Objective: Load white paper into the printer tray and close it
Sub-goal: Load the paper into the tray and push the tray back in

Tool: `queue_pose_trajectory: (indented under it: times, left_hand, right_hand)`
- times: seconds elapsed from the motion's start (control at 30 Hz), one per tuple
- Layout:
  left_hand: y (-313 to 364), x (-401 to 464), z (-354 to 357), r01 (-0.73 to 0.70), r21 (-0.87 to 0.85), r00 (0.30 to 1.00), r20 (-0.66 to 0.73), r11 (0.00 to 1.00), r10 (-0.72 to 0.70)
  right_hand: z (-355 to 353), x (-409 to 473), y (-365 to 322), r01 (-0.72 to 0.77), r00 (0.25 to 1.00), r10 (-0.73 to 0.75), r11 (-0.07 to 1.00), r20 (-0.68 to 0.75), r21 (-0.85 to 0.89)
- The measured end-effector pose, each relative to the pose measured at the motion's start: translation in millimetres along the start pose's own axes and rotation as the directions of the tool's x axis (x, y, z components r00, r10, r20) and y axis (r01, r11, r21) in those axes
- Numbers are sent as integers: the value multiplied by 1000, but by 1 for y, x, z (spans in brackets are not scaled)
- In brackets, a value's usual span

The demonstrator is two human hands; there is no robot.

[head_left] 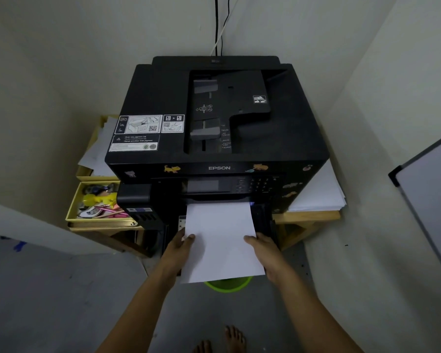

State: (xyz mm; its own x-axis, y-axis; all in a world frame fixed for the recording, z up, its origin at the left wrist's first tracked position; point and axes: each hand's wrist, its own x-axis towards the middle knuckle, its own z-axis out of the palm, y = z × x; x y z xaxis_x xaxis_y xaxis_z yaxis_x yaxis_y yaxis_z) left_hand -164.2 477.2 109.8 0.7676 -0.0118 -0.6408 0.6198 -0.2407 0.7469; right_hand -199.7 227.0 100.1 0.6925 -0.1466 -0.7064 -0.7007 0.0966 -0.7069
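The black Epson printer (214,118) sits on a wooden table (308,215), its paper tray (264,220) pulled out at the front so sheets can drop in. The white paper stack (222,240) hangs half over it, far edge under the printer's front, pinched along both side edges by the left hand (181,244) and right hand (264,250), likely to keep it square.

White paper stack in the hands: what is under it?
Under the white paper, a green round object shows on the floor, and the open tray's right side. The tray floor is covered.
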Motion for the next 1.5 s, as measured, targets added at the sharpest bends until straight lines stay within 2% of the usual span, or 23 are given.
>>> queue_pose_trajectory:
  times: [0.23,0.43,0.73,0.93,1.03,1.5]
  left_hand:
    - [-2,16,3,-59,-24,998,27,998,60]
    - [3,28,5,-26,-48,992,-128,999,20]
    - [-21,18,-8,-31,-119,997,-77,992,22]
    - [-25,15,-8,-81,-98,996,-51,992,76]
    - [-22,19,-5,-99,-89,993,-72,991,93]
    - [-16,48,11,-163,-27,975,-159,986,156]
  right_hand:
    - [8,11,-6,69,997,-70,995,-18,-69]
    - [11,22,-10,81,995,-83,996,-54,-39]
    - [-2,13,1,18,997,-13,998,-76,57]
    - [-10,4,3,171,981,-186,964,-55,-205]
    - [-8,10,1,180,976,-207,940,-63,-291]
    - [4,45,-6,217,948,-287,899,-136,-380]
